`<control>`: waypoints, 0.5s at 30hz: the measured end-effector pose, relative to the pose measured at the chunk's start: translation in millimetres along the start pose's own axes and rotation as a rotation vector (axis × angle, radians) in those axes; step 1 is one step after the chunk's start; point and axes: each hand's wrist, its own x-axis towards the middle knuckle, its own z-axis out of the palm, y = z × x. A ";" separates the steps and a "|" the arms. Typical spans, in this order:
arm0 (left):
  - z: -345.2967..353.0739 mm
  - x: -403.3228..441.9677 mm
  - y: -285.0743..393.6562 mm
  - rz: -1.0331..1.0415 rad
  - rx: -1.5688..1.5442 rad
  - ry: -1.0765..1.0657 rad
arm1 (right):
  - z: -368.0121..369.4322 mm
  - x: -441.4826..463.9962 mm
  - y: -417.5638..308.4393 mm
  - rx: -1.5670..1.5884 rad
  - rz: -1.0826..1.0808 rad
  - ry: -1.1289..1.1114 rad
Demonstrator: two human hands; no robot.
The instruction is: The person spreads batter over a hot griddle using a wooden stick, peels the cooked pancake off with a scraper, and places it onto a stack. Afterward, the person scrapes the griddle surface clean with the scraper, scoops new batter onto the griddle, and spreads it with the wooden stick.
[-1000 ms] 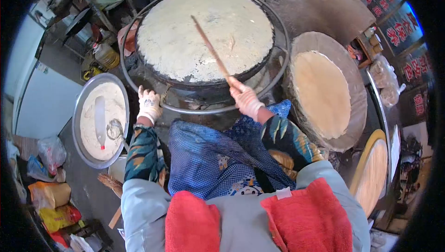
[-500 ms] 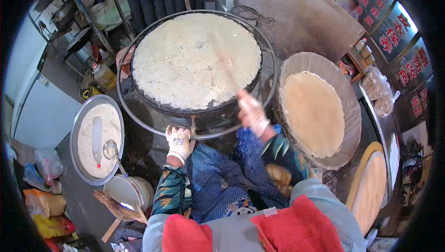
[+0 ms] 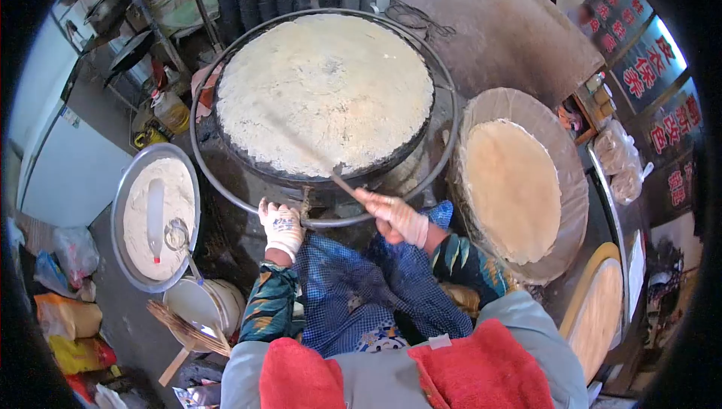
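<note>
My left hand (image 3: 282, 230), in a fingerless white glove, is closed around the front of the metal ring (image 3: 216, 186) that circles a large round griddle. A wide pale sheet of batter or flatbread (image 3: 323, 100) covers the griddle. With my right hand (image 3: 395, 217), also gloved, I grip a long thin wooden stick (image 3: 342, 181). It reaches over the griddle's front rim toward the left, its far end blurred against the sheet. Right of the griddle, a round flatbread (image 3: 513, 187) lies on a cloth-lined round tray (image 3: 575, 206).
A metal basin (image 3: 119, 232) of pale flour or batter stands at left, holding a bottle (image 3: 156, 221) and a ladle (image 3: 177, 236). Below it are a white bucket (image 3: 235, 304) and a whisk broom (image 3: 188, 330). Round wooden boards (image 3: 598, 311) lean at right. A large panel (image 3: 496, 25) stands behind.
My right hand has moved left and down toward me. The stick has swung from pointing up over the sheet's right side to slanting left. My left hand stays on the ring.
</note>
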 end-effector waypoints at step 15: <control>4.9 21.1 -112.6 -0.105 -0.067 0.175 | -111.4 139.9 -135.6 -1.705 -0.136 0.669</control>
